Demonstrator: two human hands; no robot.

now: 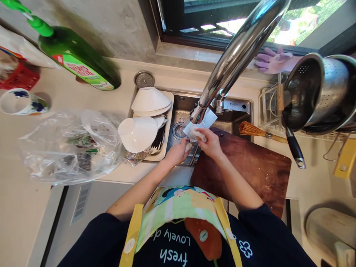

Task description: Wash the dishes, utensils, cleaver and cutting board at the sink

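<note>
Over the sink (pixel 178 107), my left hand (pixel 177 151) is closed around the pale handle of a cleaver. Its broad, shiny blade (pixel 209 118) points up and to the right beneath the tap (pixel 222 63). My right hand (pixel 210 143) is closed on a whitish cloth (pixel 200 135), pressed against the blade near the handle. What kind of cloth it is cannot be made out clearly. A dark reddish-brown cutting board (pixel 250 163) lies across the sink's right side, under my right forearm.
Left of the sink, a tray (pixel 161 157) holds white bowls (pixel 151 101) and cutlery. A plastic bag (pixel 69 148) and a green detergent bottle (pixel 78 55) are farther left. A brush (pixel 258 130), rack (pixel 274 100), and pots (pixel 308 92) stand right.
</note>
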